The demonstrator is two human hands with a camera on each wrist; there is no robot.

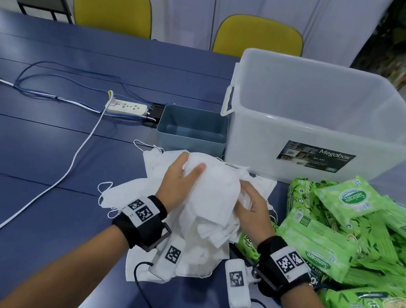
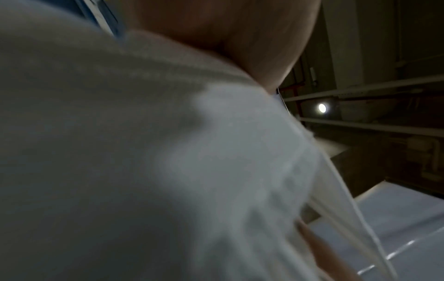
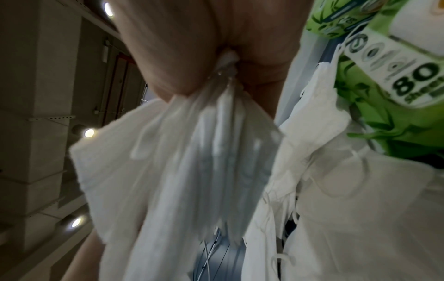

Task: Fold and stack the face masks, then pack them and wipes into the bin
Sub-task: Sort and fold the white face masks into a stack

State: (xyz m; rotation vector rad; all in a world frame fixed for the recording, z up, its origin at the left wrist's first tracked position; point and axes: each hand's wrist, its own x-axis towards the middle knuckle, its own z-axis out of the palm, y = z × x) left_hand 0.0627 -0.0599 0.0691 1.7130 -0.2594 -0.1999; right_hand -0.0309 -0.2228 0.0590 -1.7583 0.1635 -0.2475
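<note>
Both hands grip a bunch of white face masks [image 1: 213, 191], crumpled w/ ear loops trailing: left hand [image 1: 180, 182] on top, right hand [image 1: 252, 203] pinching edges.

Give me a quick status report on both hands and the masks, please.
Left hand and right hand both grip a bunch of face masks above the loose pile. Clear bin empty, wipes unpacked. Nothing blocking.
</note>
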